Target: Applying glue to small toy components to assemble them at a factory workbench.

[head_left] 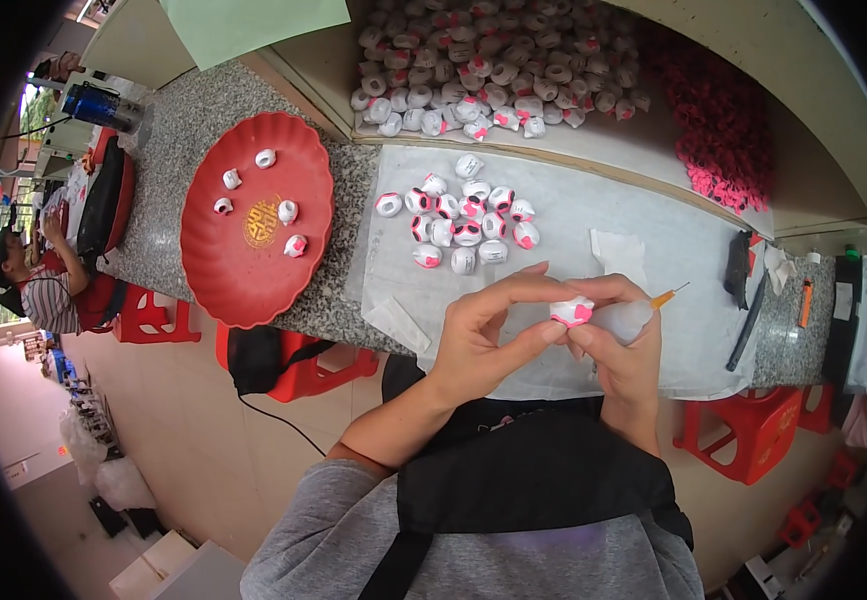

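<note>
- Left hand [478, 335] and right hand [625, 345] are together pinching one small white-and-pink plastic bead [571, 311].
- Right hand is also gripping an orange-tipped thin tool [665, 297].
- Similar beads [465, 218] are lying on the white sheet [643, 210].

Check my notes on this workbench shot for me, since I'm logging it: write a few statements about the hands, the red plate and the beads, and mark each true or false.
1. Both hands hold one white-and-pink bead. True: the left hand and right hand meet on it.
2. The red plate is bare. False: five small white pieces lie on it.
3. A cluster of beads lies on the white sheet beyond the hands. True.
4. The right hand also holds a thin orange-tipped tool. True.
5. The plate lies to the person's right. False: it lies to the left.
</note>
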`<action>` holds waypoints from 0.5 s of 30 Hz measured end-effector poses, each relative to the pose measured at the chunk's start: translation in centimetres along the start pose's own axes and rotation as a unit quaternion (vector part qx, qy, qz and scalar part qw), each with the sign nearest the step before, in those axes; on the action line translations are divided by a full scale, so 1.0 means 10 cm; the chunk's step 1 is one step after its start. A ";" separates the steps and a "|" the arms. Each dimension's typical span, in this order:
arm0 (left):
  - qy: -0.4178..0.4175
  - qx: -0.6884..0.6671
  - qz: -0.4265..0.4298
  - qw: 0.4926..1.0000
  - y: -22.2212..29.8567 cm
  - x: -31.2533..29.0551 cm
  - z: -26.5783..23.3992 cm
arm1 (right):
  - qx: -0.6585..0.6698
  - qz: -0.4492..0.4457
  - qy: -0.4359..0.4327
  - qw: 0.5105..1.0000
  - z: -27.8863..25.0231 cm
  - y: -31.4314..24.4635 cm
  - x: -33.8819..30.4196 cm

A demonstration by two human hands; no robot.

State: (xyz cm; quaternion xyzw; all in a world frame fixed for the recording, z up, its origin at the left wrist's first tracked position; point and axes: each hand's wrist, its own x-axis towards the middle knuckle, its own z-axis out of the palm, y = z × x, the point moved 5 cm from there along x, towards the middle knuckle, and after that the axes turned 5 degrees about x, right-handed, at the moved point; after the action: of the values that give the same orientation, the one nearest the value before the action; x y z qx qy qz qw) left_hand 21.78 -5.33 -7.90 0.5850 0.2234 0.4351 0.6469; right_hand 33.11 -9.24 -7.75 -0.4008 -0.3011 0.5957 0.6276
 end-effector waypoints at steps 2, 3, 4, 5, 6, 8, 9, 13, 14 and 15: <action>-0.004 0.010 0.009 1.000 0.01 0.00 0.00 | 0.004 -0.003 0.003 1.000 0.00 0.01 0.00; -0.002 0.011 0.009 1.000 0.01 0.00 0.00 | 0.006 -0.001 0.002 1.000 -0.01 0.02 0.01; 0.000 0.013 0.010 1.000 0.01 0.00 0.00 | 0.007 0.002 0.000 1.000 -0.01 0.02 0.01; 0.001 0.013 0.010 1.000 0.02 0.00 0.00 | 0.007 0.003 0.000 1.000 -0.02 0.02 0.02; 0.012 -0.050 -0.059 0.997 -0.02 0.00 0.00 | 0.019 0.025 -0.002 0.999 -0.03 0.03 0.04; 0.023 -0.111 -0.127 0.985 -0.08 -0.01 0.00 | 0.031 0.048 -0.005 0.998 -0.05 0.04 0.04; 0.012 -0.179 -0.149 0.972 -0.13 -0.02 0.02 | 0.026 0.051 -0.004 0.998 -0.06 0.04 0.04; 0.003 -0.291 -0.168 0.942 -0.20 0.00 0.07 | 0.018 0.050 0.016 0.998 -0.08 0.06 0.04; 0.002 -0.290 -0.169 0.942 -0.20 0.01 0.07 | 0.018 0.049 0.017 0.998 -0.09 0.06 0.05; 0.002 -0.296 -0.171 0.940 -0.20 0.01 0.07 | 0.027 0.044 0.014 0.999 -0.09 0.06 0.05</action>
State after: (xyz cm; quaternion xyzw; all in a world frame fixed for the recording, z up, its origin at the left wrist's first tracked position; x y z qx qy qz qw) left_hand 22.97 -5.50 -9.67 0.3189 0.1825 0.3653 0.8553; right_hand 33.61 -8.87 -8.73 -0.4048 -0.2579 0.6246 0.6160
